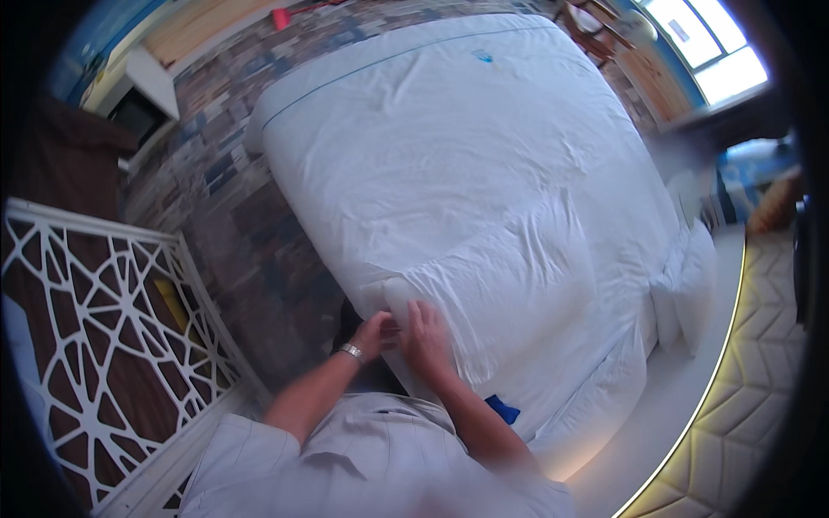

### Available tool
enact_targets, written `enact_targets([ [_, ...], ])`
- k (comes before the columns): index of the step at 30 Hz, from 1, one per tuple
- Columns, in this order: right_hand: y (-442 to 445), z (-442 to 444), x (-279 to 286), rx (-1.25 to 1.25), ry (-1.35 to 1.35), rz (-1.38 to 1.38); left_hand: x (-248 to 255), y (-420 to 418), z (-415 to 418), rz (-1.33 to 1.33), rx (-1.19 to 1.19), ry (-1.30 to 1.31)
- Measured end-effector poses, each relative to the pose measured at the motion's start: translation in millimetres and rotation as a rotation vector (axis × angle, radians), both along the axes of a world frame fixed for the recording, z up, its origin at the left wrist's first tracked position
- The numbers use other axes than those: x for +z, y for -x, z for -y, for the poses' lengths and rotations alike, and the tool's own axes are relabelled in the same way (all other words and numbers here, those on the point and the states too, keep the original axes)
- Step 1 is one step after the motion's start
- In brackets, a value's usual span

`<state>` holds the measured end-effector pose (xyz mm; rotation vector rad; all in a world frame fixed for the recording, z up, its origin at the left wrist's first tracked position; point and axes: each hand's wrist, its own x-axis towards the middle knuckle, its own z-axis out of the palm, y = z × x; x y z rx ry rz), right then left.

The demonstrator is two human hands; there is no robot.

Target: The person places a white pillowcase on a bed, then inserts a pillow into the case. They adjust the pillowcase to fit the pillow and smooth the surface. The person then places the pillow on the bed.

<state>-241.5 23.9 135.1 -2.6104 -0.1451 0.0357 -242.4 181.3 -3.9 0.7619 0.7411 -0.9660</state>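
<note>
Before me stretches a wide bed under a white sheet point(427, 162). At its near left corner a wrinkled white cloth point(505, 291) covers a padded white edge point(398, 294). My left hand point(375, 333), with a metal-band watch point(352, 351) at the wrist, is at that corner with fingers curled. Right beside it, my right hand point(426, 340) touches the padded edge, its fingers pointing away from me. Whether either hand grips the fabric is hidden. A small blue cloth-like piece point(503, 409) lies near my right forearm.
A white lattice partition point(123, 304) stands on my left. White pillows point(686, 291) lean at the bed's right side, near a quilted headboard point(745, 388) with a lit strip. A white cabinet point(152, 84) stands on the patterned floor point(214, 129) at far left.
</note>
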Motion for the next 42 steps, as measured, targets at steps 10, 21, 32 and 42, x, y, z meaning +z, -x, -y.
enact_targets([
  [10,-44,1,-79,0.053,0.235,-0.164,-19,-21,-8,0.299,-0.382,-0.13],
  [21,-47,39,-15,-0.11,-0.042,-0.252,-36,-34,51,0.737,-0.647,-0.785],
  [32,-25,52,1,-0.016,-0.194,-0.261,-47,-36,32,1.198,-0.733,-0.738],
  [42,-26,39,-12,0.046,-0.159,-0.301,-85,-61,40,1.029,-0.735,-0.565],
])
